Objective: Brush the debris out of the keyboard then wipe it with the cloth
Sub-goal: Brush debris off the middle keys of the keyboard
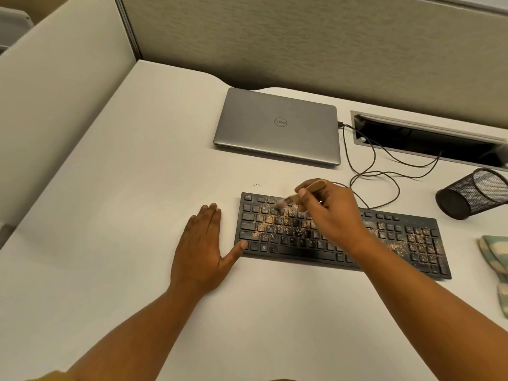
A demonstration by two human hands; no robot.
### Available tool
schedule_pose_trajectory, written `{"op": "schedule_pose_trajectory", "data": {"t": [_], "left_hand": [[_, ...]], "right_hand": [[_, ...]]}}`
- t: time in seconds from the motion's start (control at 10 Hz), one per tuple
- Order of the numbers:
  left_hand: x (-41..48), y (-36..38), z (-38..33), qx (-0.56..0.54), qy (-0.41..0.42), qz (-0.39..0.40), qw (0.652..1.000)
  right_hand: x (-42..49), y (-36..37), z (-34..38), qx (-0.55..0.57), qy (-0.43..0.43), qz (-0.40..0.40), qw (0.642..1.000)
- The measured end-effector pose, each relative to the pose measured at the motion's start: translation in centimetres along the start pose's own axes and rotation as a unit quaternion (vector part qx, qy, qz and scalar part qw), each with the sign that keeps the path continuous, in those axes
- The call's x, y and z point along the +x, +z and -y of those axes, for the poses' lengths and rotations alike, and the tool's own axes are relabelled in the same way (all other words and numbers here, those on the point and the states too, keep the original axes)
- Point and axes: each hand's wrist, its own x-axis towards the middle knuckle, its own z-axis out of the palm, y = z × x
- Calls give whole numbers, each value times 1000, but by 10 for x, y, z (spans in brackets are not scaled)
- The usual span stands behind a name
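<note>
Right hand (330, 215) is closed around a small wooden-handled brush (316, 185), bristles down on the upper-left key rows of the black keyboard (291, 244). Left hand (202, 243) lies flat and open on the surface (137, 188) just left of the keyboard, thumb tip touching its near-left corner; looks like bracing.

Keyboard's long axis runs left-right across the surface, right end angled slightly toward the person. Tan debris (265, 220) is thick on the left letter block under the brush, with a second patch on the numpad at the far right end. Judgement: brushing has barely begun, and strokes need to travel rightward along that axis to reach the numpad.

Cloth (494, 259) sits untouched on the surface just past the keyboard's right end, nearer the right hand, so that hand has to put down the brush before wiping.

Closed Dell laptop (277, 125) behind, tipped mesh pen cup (472, 193) at right.
</note>
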Motion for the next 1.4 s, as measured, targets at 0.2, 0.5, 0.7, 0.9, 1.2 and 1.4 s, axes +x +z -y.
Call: {"op": "schedule_pose_trajectory", "data": {"t": [0.2,0.5,0.7,0.9,1.2,1.4], "left_hand": [[0,0,0,0,1,-1,1000],[0,0,0,0,-3,2,1000],[0,1,1,-1,-3,2,1000],[0,1,1,0,-5,4,1000],[0,1,-1,1,-8,6,1000],[0,0,-1,2,-5,-1,1000]], "right_hand": [[1,-5,2,-39,-16,-8,999],[4,-8,3,-8,1,3,1000],[6,-8,4,-6,8,-5,1000],[8,-10,5,-53,-10,-3,999],[14,-9,6,-19,-3,-21,1000],[13,-1,5,-35,-23,9,999]]}}
